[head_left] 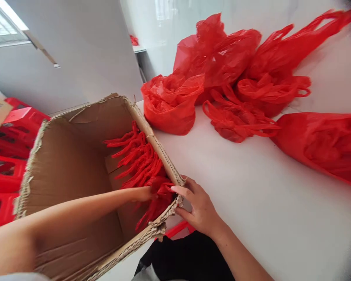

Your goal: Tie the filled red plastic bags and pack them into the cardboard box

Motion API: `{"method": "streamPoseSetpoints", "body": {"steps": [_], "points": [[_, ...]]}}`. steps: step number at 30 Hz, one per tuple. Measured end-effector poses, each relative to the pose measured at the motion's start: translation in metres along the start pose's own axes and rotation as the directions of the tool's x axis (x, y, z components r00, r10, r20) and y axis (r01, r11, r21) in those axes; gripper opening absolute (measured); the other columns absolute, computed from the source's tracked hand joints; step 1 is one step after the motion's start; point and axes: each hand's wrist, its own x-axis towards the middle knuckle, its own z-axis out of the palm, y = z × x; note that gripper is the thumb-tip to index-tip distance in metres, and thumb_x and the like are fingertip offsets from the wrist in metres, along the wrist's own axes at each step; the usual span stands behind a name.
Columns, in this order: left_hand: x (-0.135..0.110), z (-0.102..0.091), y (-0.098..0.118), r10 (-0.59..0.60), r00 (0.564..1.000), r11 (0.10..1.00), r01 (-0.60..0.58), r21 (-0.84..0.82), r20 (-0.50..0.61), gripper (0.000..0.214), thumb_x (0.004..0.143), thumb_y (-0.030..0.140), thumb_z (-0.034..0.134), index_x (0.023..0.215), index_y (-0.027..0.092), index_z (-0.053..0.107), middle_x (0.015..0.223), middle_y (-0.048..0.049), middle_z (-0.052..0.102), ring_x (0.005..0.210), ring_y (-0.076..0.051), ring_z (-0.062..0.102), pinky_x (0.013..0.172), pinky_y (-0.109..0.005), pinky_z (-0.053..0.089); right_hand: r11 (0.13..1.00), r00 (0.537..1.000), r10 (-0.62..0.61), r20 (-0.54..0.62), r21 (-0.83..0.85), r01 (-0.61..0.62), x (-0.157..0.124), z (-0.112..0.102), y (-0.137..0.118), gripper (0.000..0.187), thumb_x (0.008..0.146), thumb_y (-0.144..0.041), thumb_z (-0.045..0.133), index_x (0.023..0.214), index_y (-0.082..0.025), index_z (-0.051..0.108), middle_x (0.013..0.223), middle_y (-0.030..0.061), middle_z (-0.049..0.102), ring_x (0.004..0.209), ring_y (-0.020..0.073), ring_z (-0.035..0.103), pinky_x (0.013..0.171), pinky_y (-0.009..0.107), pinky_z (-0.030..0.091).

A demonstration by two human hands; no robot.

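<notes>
Your left hand (pixel 142 193) is deep inside the open brown cardboard box (pixel 67 164), at its near right corner, and its fingers are buried in the bundle of red plastic bag handles (pixel 140 166) stacked along the box's right wall. The hand looks closed on the nearest of those red pieces, though the fingertips are hidden by the plastic, so how firm the grip is cannot be told. Your right hand (pixel 197 207) sits on the white table (pixel 251 203) just outside that same corner, fingers curled over the torn cardboard rim, pinching it and steadying the box against the table's left edge.

This reads as the picking step: one bag being singled out from the stack while the box is held. Lifting it cleanly would call for separating one set of handles from its neighbours and keeping the rim pinned.

Your left forearm runs in low from the near left, across the box's open mouth; your right wrist is bent inward toward the box.

Toward the far edge of the table lies a heap of crumpled red plastic bags (pixel 231 78), with one more flat red bag (pixel 324 144) at the right edge.
</notes>
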Motion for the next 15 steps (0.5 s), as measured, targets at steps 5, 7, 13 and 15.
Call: {"method": "streamPoseSetpoints", "body": {"steps": [5, 7, 13, 15], "points": [[-0.077, -0.087, 0.138, 0.136, 0.988, 0.929, -0.152, 0.338, 0.069, 0.036, 0.081, 0.054, 0.060, 0.073, 0.020, 0.073, 0.075, -0.0016, 0.071, 0.075, -0.020, 0.063, 0.065, -0.027, 0.048, 1.000, 1.000, -0.011, -0.019, -0.020, 0.011, 0.002, -0.002, -0.002, 0.050, 0.081, -0.050, 0.068, 0.127, -0.031, 0.059, 0.144, 0.0084, 0.046, 0.125, 0.0234, 0.052, 0.103, 0.038, 0.045], [-0.095, -0.088, 0.199, 0.442, 0.891, 0.772, -0.439, 0.461, 0.108, 0.048, 0.089, 0.058, 0.043, 0.074, 0.022, 0.072, 0.073, 0.0011, 0.069, 0.071, -0.016, 0.061, 0.068, -0.026, 0.047, 1.000, 1.000, -0.010, -0.026, -0.028, 0.009, 0.002, -0.001, -0.001, 0.053, 0.081, -0.057, 0.066, 0.128, -0.033, 0.058, 0.143, 0.0080, 0.047, 0.124, 0.0225, 0.052, 0.102, 0.038, 0.044], [-0.002, -0.006, 0.314, 0.817, 0.541, 0.018, -0.369, 0.929, 0.200, 0.039, 0.090, 0.035, 0.051, 0.128, 0.026, 0.056, 0.136, -0.0049, 0.054, 0.122, -0.026, 0.050, 0.096, -0.036, 0.040, 0.999, 0.996, -0.025, -0.080, -0.045, 0.021, -0.001, 0.006, 0.006, 0.056, 0.080, -0.064, 0.063, 0.129, -0.037, 0.055, 0.141, 0.0070, 0.047, 0.123, 0.0214, 0.052, 0.102, 0.036, 0.044], [0.050, 0.011, 0.336, 0.808, 0.553, -0.015, -0.325, 0.946, 0.203, 0.046, 0.084, 0.027, 0.059, 0.130, 0.025, 0.055, 0.144, -0.0084, 0.048, 0.129, -0.029, 0.042, 0.102, -0.042, 0.035, 0.998, 0.995, -0.039, -0.096, -0.054, 0.034, -0.002, 0.009, 0.008, 0.057, 0.080, -0.066, 0.061, 0.129, -0.038, 0.054, 0.140, 0.0073, 0.047, 0.123, 0.0213, 0.052, 0.101, 0.037, 0.044]]}}
